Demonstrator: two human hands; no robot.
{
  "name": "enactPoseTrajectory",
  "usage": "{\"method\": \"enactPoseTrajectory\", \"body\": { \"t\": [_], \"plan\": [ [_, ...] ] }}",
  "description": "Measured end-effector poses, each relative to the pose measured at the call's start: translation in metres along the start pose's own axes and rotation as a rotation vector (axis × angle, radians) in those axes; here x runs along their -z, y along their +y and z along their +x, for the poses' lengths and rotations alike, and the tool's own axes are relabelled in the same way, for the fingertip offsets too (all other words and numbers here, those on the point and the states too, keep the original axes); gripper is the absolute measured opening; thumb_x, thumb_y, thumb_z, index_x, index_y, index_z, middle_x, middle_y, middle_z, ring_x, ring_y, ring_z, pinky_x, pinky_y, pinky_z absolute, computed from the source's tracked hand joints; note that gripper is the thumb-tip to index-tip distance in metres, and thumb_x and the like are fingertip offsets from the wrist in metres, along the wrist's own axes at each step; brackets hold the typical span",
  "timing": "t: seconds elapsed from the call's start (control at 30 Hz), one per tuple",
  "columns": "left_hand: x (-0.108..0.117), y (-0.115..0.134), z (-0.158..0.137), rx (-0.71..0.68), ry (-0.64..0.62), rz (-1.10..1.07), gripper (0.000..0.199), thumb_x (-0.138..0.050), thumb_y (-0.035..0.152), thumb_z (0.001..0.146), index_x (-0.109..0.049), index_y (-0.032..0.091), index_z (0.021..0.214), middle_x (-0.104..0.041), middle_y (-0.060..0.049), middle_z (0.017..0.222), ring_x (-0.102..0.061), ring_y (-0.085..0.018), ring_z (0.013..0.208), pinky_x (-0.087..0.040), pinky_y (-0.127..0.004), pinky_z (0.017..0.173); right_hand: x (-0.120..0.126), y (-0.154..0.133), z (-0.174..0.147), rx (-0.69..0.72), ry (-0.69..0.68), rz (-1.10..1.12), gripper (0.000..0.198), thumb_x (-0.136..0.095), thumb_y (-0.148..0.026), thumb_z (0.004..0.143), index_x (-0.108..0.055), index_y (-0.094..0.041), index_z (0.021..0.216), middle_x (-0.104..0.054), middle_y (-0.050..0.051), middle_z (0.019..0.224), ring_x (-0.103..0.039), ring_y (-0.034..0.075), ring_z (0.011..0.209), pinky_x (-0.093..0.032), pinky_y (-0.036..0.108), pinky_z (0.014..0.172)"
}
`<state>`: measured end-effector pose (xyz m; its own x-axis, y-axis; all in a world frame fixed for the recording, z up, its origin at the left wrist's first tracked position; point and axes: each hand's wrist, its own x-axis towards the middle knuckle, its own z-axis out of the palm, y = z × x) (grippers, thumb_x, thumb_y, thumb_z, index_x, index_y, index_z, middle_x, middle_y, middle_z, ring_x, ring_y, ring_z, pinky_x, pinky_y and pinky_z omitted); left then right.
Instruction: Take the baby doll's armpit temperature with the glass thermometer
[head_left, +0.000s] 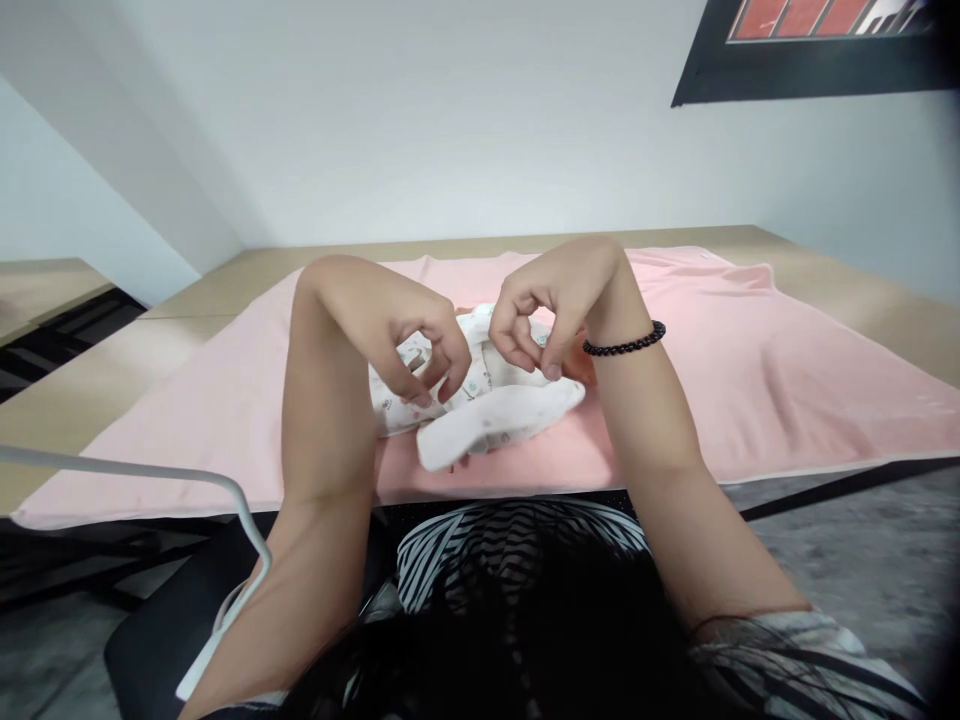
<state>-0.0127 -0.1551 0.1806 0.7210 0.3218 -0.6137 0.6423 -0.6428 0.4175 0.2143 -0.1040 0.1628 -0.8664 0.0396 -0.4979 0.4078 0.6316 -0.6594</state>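
A small white garment with a tiny coloured print lies on a pink blanket, on what looks like a baby doll, mostly hidden behind my right wrist. One white sleeve sticks out toward me, with small fingers or toes under its edge. My left hand hangs over the garment's left part, its thumb and fingers curled together. Above the right part, my right hand bends down in a pinch, fingertips close to the cloth. Whether either pinch has cloth in it, I cannot make out.
The pink blanket covers much of a wooden table and hangs to its front edge. A white wall stands behind, with a dark-framed window at upper right. A grey bent rod or cable crosses the lower left, near a black chair.
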Motion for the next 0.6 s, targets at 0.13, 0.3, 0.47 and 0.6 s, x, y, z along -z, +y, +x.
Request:
{"method": "enactPoseTrajectory", "body": {
  "t": [0.13, 0.3, 0.47, 0.6],
  "plan": [
    [-0.001, -0.004, -0.004, 0.026, 0.078, 0.038, 0.044, -0.083, 0.062, 0.08, -0.088, 0.032, 0.112, -0.086, -0.004, 0.104, -0.075, -0.028, 0.108, -0.056, -0.034, 0.102, -0.002, 0.001, -0.007, 0.029, 0.084, 0.013, 0.061, -0.097, -0.067, 0.081, -0.072, -0.018, 0.108, -0.076, 0.003, 0.098, -0.072, 0.024, 0.105, -0.054, 0.034, 0.093],
    [0.008, -0.033, 0.024, 0.266, 0.2, 0.108, 0.053, -0.076, 0.065, 0.083, -0.085, 0.036, 0.126, -0.082, -0.001, 0.135, -0.07, -0.03, 0.128, -0.049, -0.038, 0.116, 0.004, 0.02, 0.001, -0.237, 0.355, -0.132, 0.042, -0.096, -0.047, 0.085, -0.076, -0.017, 0.108, -0.076, 0.004, 0.105, -0.068, 0.022, 0.102, -0.05, 0.031, 0.085],
    [0.016, -0.052, 0.046, 0.399, 0.16, 0.112, 0.058, -0.08, 0.067, 0.076, -0.086, 0.039, 0.126, -0.077, 0.002, 0.147, -0.064, -0.033, 0.138, -0.049, -0.04, 0.119, 0.011, 0.035, 0.026, -0.78, 0.456, -0.277, 0.035, -0.098, -0.034, 0.082, -0.081, -0.014, 0.104, -0.073, 0.006, 0.098, -0.065, 0.024, 0.1, -0.046, 0.031, 0.083],
    [0.015, -0.048, 0.042, 0.463, 0.176, 0.105, 0.062, -0.08, 0.066, 0.074, -0.085, 0.039, 0.13, -0.075, 0.001, 0.152, -0.063, -0.034, 0.141, -0.047, -0.039, 0.121, 0.014, 0.048, 0.038, -0.829, 0.404, -0.222, 0.038, -0.096, -0.039, 0.086, -0.083, -0.009, 0.106, -0.074, 0.006, 0.098, -0.065, 0.023, 0.104, -0.045, 0.03, 0.087]
  ]
}}
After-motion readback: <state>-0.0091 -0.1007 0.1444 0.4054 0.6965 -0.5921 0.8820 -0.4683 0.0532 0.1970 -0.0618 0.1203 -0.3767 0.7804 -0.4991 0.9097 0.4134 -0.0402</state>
